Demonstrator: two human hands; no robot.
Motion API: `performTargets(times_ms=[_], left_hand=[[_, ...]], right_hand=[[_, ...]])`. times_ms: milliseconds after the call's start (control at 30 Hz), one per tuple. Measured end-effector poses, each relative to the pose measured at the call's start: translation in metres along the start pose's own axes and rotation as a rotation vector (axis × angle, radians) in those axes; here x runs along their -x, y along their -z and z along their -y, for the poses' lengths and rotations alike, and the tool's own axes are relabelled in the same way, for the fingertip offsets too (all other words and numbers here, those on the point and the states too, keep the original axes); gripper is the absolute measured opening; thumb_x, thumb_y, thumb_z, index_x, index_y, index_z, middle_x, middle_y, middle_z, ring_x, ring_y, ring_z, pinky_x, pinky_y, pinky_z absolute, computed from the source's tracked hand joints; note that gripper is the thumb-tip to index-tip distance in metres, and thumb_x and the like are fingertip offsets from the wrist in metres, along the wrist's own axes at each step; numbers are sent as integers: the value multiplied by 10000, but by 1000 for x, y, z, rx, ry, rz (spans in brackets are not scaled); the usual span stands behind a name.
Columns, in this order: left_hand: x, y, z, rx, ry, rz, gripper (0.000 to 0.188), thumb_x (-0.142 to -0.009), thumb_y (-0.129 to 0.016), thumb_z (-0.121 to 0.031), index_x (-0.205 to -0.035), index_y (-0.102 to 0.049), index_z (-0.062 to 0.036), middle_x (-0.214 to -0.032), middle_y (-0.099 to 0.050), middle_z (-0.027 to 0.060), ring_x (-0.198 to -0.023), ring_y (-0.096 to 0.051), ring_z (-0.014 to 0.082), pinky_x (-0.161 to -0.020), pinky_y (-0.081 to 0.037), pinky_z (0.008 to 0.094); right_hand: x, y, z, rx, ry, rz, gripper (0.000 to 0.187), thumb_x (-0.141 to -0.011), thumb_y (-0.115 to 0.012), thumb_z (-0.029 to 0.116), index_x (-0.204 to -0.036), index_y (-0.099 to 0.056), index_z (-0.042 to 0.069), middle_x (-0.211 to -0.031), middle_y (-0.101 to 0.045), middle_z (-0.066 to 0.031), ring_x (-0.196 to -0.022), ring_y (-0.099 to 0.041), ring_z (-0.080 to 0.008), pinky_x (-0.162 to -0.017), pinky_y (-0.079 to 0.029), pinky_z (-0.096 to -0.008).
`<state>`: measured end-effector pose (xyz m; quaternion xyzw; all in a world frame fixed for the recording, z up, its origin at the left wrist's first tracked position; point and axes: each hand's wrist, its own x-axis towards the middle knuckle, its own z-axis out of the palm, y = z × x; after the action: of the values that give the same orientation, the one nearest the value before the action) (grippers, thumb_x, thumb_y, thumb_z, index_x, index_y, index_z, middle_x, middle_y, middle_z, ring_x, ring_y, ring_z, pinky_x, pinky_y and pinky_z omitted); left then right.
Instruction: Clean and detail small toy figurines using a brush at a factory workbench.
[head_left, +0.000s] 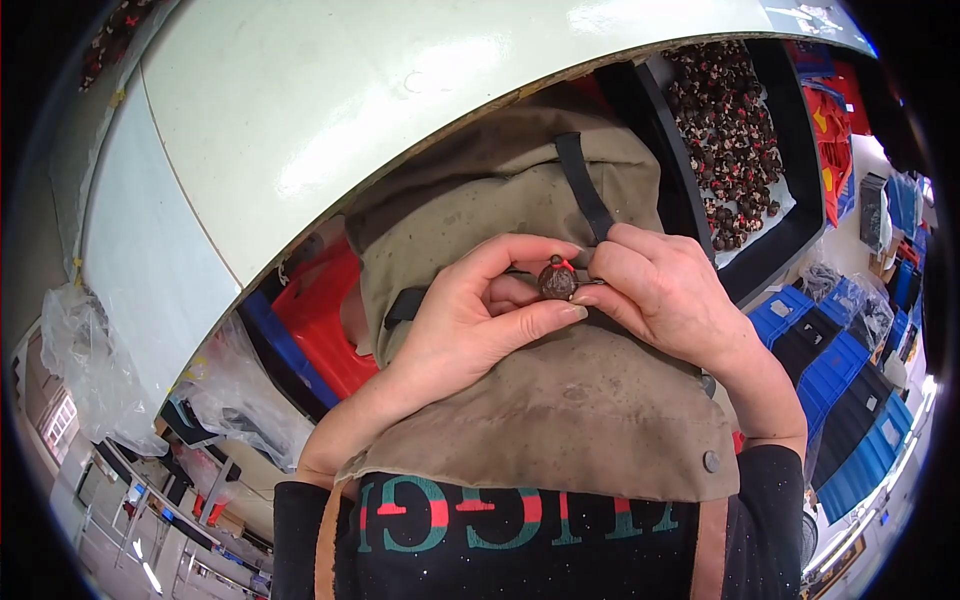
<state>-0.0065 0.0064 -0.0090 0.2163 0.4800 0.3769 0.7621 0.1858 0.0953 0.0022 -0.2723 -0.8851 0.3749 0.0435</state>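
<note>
From where I stand, everything is happening just in front of the brown apron [540, 410] the person wears. The left hand [510, 300] is curled, thumb below and forefinger above, gripping a small dark brown figure [557, 282], a rounded piece with a knob on top and a bright red band [565, 265] about its neck. So the figure sits over the middle of the apron, held in the air between both hands. The right hand [655, 290] comes in from the apron's right side, its thumb and fingers pinched together close beside the figure on a slim dark bit [592, 283] too small for me to make out. A black strap [583, 185] lies across the far part of the apron. Beyond the apron spreads a pale tabletop [400, 120] with a curved edge. Off the apron's far right corner there's a black tray [798, 215], heaped with little dark pieces [722, 140] flecked with red and cream. Farther out to the right of the apron stand blue crates [785, 315]; to its left I see something red and plastic [325, 325], and beyond that, clear plastic bags [90, 365] hang down.
</note>
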Motion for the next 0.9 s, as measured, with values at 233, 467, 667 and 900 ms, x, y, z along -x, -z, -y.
performTargets(times_ms=[233, 467, 667, 900], left_hand=[[0, 1, 2, 7, -8, 6, 436, -828, -674, 20, -1234, -517, -12, -1038, -545, 30, -862, -603, 75, -760, -495, 198], [1, 1, 3, 11, -13, 5, 436, -829, -673, 20, -1234, -516, -14, -1045, -550, 35, -871, -604, 77, -756, -495, 201], [0, 0, 3, -13, -17, -1, 434, -828, -673, 21, -1231, -518, -17, -1054, -556, 37, -873, -606, 77, -752, -492, 199], [0, 0, 2, 7, -7, -10, 435, -827, -672, 23, -1231, -516, -17, -1045, -568, 35, -869, -607, 80, -748, -493, 201]], right_hand=[[-1, 2, 0, 42, 34, 11, 191, -788, -681, 202, -775, -550, 64, -694, -469, -84, -602, -527, -281, -513, -422, -380], [1, -1, 2, -6, 0, -1, 200, -787, -680, 200, -775, -537, 60, -701, -478, -89, -609, -530, -287, -518, -423, -381], [1, 1, 3, 2, -18, 22, 202, -787, -678, 192, -770, -530, 56, -707, -479, -91, -618, -531, -289, -522, -425, -383], [0, 3, 4, 45, 2, 41, 194, -787, -677, 193, -774, -538, 57, -701, -473, -89, -616, -530, -290, -519, -426, -380]])
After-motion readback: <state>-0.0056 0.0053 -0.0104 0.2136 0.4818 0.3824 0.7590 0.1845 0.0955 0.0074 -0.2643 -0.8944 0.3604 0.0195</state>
